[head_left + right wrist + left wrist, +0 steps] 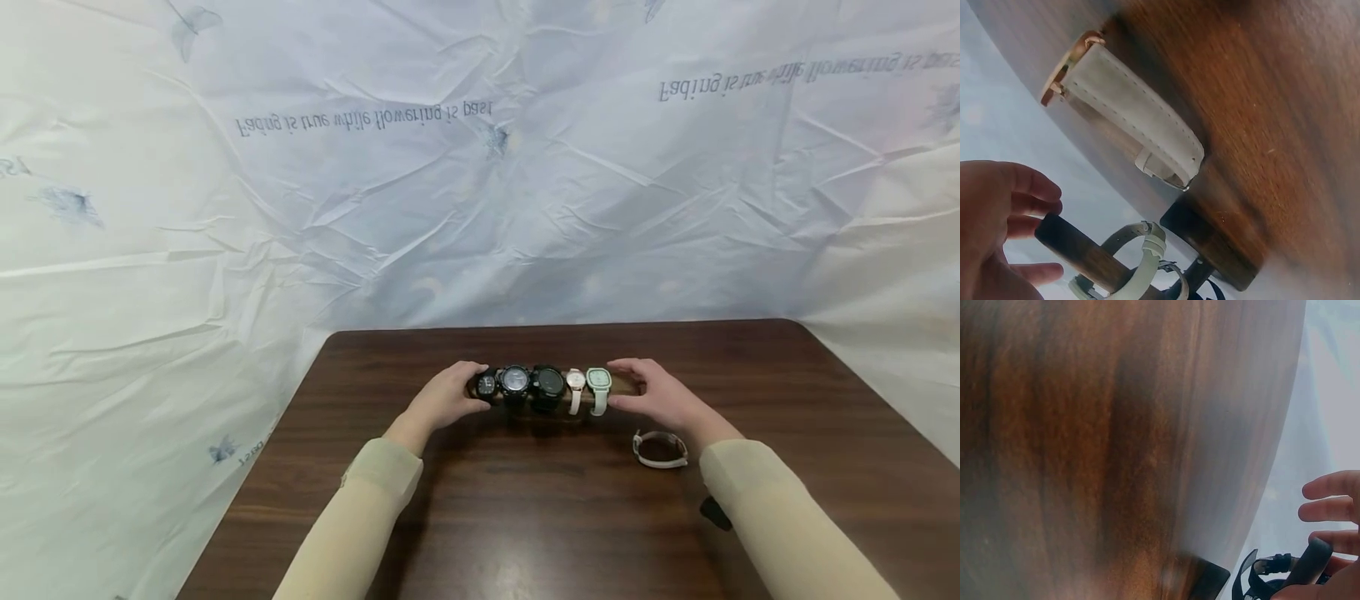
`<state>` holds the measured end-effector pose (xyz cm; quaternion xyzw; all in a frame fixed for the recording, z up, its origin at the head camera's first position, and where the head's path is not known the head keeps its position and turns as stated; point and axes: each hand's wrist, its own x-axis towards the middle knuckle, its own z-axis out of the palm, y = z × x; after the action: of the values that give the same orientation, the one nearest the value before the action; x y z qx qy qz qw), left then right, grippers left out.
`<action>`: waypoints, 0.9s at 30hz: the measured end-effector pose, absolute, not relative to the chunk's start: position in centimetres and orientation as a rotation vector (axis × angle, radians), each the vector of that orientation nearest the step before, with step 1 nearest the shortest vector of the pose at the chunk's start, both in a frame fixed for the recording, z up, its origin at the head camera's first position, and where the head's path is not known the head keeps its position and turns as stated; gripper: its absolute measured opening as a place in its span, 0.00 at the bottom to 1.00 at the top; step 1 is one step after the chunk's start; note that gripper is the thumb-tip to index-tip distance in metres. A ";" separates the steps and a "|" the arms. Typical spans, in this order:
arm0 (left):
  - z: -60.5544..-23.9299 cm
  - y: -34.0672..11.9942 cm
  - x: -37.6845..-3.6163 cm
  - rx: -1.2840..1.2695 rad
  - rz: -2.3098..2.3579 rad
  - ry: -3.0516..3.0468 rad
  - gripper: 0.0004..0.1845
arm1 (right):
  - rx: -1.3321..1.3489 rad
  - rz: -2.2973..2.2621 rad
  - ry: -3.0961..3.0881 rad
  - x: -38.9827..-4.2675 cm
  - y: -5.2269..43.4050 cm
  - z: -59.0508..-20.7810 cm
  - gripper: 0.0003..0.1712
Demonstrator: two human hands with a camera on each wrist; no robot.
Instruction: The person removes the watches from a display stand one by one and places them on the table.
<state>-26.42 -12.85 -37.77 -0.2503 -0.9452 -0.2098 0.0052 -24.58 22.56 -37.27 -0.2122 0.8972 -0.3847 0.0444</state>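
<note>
a wooden bar [628, 385] strung with five watches sits across the middle of the dark table [525, 517], and a hand is at each end of it. the left hand [448, 398] curls round the left end, right beside the small black watch [486, 385]; in the left wrist view its fingers [1329, 509] are spread above a black strap and the end of the bar lies against the palm. the right hand [654, 392] grips the right end just beyond the pale green watch [598, 388]; the right wrist view shows the thumb below and the fingers [1029, 187] above the bar's dark tip. between the hands, from left to right, stand two larger black watches [531, 385] and a slim white watch [575, 388]. a sixth watch with a beige strap [659, 449] lies flat on the table just in front of the right wrist, apart from the bar. a crumpled white sheet [480, 167] with printed lettering hangs behind the table.
</note>
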 end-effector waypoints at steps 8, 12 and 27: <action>-37.9 -12.7 -26.6 -0.794 -0.631 -2.946 0.34 | -0.561 -1.136 2.770 -24.5 21.5 -37.2 0.39; -37.8 -12.6 -26.7 -0.798 -0.617 -2.953 0.34 | -0.569 -1.108 2.773 -24.5 21.0 -37.0 0.38; -37.9 -12.6 -26.8 -0.806 -0.601 -2.949 0.34 | -0.593 -1.096 2.764 -24.9 20.7 -37.0 0.37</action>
<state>-26.83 -12.63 -37.88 -0.2586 -0.9464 -0.1929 0.0130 -24.87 20.73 -37.03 -0.1953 0.9103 -0.3609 0.0546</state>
